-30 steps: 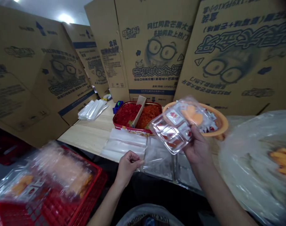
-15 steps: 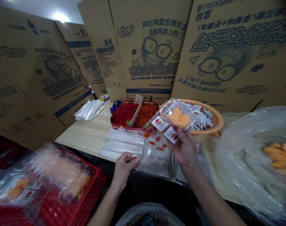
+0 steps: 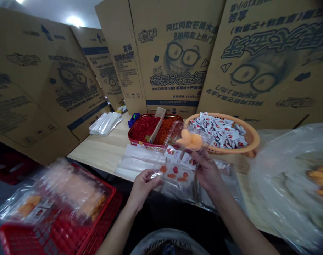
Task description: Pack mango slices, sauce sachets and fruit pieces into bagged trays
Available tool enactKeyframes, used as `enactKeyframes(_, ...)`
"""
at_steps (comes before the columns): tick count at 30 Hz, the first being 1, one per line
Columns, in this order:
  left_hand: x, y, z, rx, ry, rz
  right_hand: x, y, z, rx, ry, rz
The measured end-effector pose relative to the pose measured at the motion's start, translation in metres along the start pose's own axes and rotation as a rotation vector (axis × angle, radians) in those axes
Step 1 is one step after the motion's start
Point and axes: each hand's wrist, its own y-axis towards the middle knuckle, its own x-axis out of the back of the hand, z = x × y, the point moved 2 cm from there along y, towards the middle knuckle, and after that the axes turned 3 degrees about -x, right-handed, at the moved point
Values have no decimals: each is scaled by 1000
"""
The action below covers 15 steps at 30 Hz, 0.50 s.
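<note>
My right hand (image 3: 207,171) grips the right side of a clear plastic tray (image 3: 170,137), thumb on top. In its upper compartment lie several orange mango-shaped pieces (image 3: 190,139). Below them sit two white sachets (image 3: 173,153) with red print, then several small red and orange pieces (image 3: 174,173). The fingers of my left hand (image 3: 144,186) are pinched on the edge of a clear plastic bag (image 3: 156,175) at the tray's lower left. How far the tray is inside the bag is hard to tell. More clear trays (image 3: 217,194) lie on the table under my right hand.
Behind the tray stand a red tin (image 3: 150,129) of red and orange bits with a cardboard divider and an orange basket (image 3: 253,141) of sachets. Flat bags (image 3: 134,157) lie left. A red crate (image 3: 78,226) holds packed trays; a big plastic sack (image 3: 280,173) is right. Cartons (image 3: 174,46) wall the back.
The tray in my right hand has come down and left toward my left hand, uncovering more of the sachet basket. The left hand keeps its pinch. The whole view has shifted slightly.
</note>
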Motion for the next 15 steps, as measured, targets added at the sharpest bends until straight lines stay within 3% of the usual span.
enactKeyframes(3,-3,2,-6,4,24,87,-2,-3,-6,-84,-58,19)
enactKeyframes(8,-5,5,-11,-13,-179,37,-7,-13,-14,-263,-253,198)
enactKeyframes(15,-2,-1,-6,48,-424,8,-16,-8,-7,30,-372,255)
